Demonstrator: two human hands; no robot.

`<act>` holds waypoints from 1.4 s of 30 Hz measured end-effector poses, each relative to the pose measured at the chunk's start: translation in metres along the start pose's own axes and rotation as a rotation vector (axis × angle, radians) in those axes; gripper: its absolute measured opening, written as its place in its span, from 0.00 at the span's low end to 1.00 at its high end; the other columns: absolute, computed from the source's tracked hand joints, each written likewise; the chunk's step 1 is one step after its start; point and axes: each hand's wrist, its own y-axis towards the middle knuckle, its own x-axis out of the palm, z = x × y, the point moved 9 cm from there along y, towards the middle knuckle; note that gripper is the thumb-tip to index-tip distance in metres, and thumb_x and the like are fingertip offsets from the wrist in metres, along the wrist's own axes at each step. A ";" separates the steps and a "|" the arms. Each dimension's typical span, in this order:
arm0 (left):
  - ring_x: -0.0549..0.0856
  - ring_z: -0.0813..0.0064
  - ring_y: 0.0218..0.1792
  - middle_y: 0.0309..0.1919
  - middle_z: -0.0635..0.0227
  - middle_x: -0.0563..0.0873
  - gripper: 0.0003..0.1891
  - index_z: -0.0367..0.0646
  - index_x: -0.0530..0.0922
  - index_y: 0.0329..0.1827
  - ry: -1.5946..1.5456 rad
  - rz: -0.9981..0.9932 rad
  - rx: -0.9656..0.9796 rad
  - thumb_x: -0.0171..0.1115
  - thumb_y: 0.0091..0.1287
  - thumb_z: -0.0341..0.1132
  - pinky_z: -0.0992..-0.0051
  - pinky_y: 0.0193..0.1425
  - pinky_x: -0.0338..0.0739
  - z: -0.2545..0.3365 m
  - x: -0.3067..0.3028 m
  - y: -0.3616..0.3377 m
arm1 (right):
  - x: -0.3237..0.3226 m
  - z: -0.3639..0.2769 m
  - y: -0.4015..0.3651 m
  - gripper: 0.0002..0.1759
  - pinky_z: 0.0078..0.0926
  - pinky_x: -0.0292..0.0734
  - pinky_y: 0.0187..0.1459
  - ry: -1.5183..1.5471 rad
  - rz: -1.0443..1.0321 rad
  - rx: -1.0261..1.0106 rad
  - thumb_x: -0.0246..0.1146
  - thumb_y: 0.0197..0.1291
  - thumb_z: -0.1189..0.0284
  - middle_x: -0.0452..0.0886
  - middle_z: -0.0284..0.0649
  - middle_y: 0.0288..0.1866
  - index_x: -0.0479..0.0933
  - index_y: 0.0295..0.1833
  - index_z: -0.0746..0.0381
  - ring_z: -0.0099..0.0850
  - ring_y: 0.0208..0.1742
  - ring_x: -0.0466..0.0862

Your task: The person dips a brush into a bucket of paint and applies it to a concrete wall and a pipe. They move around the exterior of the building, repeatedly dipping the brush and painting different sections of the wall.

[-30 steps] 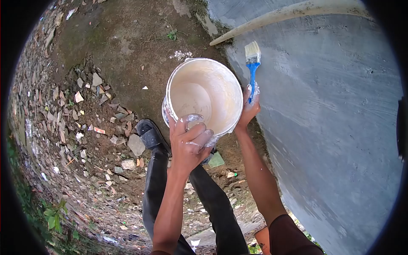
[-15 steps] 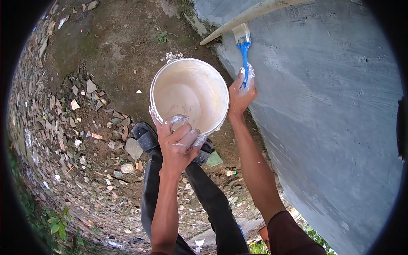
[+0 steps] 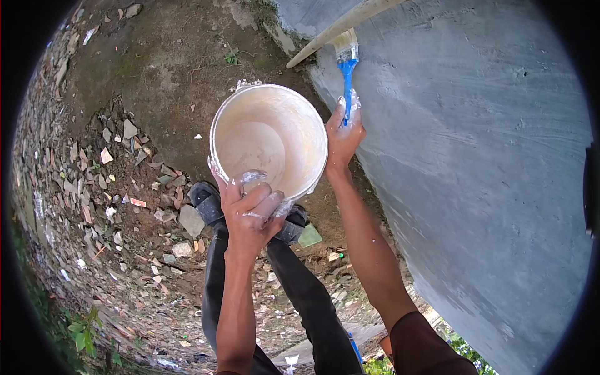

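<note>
My left hand (image 3: 253,209), smeared with white, grips the near rim of a round white bucket (image 3: 306,140), its thumb and fingers over the edge. Pale residue coats the bucket's inside walls and bottom. To the right of the bucket, my right hand (image 3: 345,137) is closed on the blue handle of a paintbrush (image 3: 347,75). White marks show on its fingertips. The brush points away from me, its bristles beside a pole and over the grey wall (image 3: 475,156).
A pale pole (image 3: 344,26) slants across the top, by the wall's lower edge. Stones and broken pieces (image 3: 191,220) cover the ground at the left. Below the bucket are my dark sandals (image 3: 206,201). A small plant (image 3: 232,58) grows beyond it.
The bucket and both hands have shifted slightly left in the view. The brush has moved a little left and up along the pole. Both grips are unchanged.
</note>
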 end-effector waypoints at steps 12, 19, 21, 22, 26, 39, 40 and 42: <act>0.78 0.58 0.44 0.22 0.70 0.76 0.13 0.43 0.80 0.25 0.080 -0.011 -0.013 0.73 0.33 0.25 0.60 0.50 0.69 0.005 0.011 -0.011 | -0.026 0.002 -0.016 0.16 0.43 0.76 0.37 -0.032 -0.155 0.052 0.56 0.61 0.77 0.82 0.58 0.35 0.74 0.54 0.71 0.53 0.36 0.83; 0.79 0.58 0.45 0.21 0.70 0.75 0.13 0.43 0.80 0.24 0.099 -0.022 -0.031 0.73 0.33 0.25 0.59 0.49 0.70 0.007 0.017 -0.016 | 0.008 -0.028 0.022 0.13 0.46 0.76 0.35 -0.160 -0.214 0.036 0.57 0.61 0.76 0.81 0.58 0.31 0.76 0.50 0.71 0.54 0.34 0.83; 0.79 0.58 0.45 0.21 0.70 0.75 0.13 0.43 0.80 0.24 0.103 -0.026 -0.032 0.73 0.32 0.25 0.59 0.49 0.70 0.009 0.018 -0.017 | 0.012 -0.031 0.022 0.12 0.47 0.75 0.34 -0.139 -0.205 0.104 0.57 0.61 0.76 0.81 0.58 0.29 0.76 0.48 0.70 0.55 0.33 0.82; 0.79 0.58 0.45 0.21 0.70 0.75 0.13 0.43 0.80 0.24 0.105 -0.020 -0.024 0.73 0.32 0.25 0.59 0.49 0.71 0.009 0.018 -0.016 | 0.005 -0.029 0.020 0.12 0.47 0.75 0.34 -0.146 -0.155 0.126 0.57 0.61 0.75 0.81 0.58 0.29 0.76 0.48 0.71 0.55 0.33 0.82; 0.78 0.57 0.44 0.22 0.69 0.76 0.13 0.43 0.80 0.24 0.099 -0.033 -0.021 0.72 0.32 0.25 0.59 0.49 0.71 0.006 0.016 -0.016 | -0.021 -0.014 -0.009 0.14 0.42 0.74 0.36 -0.056 -0.061 0.253 0.55 0.62 0.76 0.80 0.55 0.26 0.77 0.50 0.71 0.50 0.29 0.83; 0.78 0.57 0.44 0.23 0.69 0.76 0.16 0.43 0.81 0.27 0.095 -0.022 -0.022 0.72 0.30 0.24 0.60 0.50 0.70 0.001 0.011 -0.016 | 0.031 -0.021 0.008 0.21 0.46 0.74 0.46 -0.113 -0.220 -0.114 0.50 0.65 0.75 0.80 0.60 0.42 0.64 0.62 0.71 0.59 0.42 0.81; 0.77 0.57 0.44 0.23 0.69 0.76 0.16 0.43 0.81 0.27 0.089 -0.024 -0.024 0.72 0.30 0.24 0.60 0.50 0.70 0.001 0.011 -0.015 | 0.030 -0.023 0.010 0.19 0.39 0.75 0.34 -0.098 -0.125 -0.191 0.50 0.68 0.71 0.80 0.49 0.37 0.64 0.61 0.69 0.46 0.31 0.82; 0.77 0.57 0.44 0.23 0.68 0.76 0.16 0.43 0.81 0.27 0.084 -0.031 -0.025 0.72 0.31 0.25 0.60 0.50 0.70 0.002 0.013 -0.015 | 0.040 -0.002 0.023 0.18 0.33 0.71 0.27 0.103 -0.279 0.069 0.50 0.69 0.69 0.77 0.41 0.32 0.65 0.60 0.68 0.35 0.26 0.78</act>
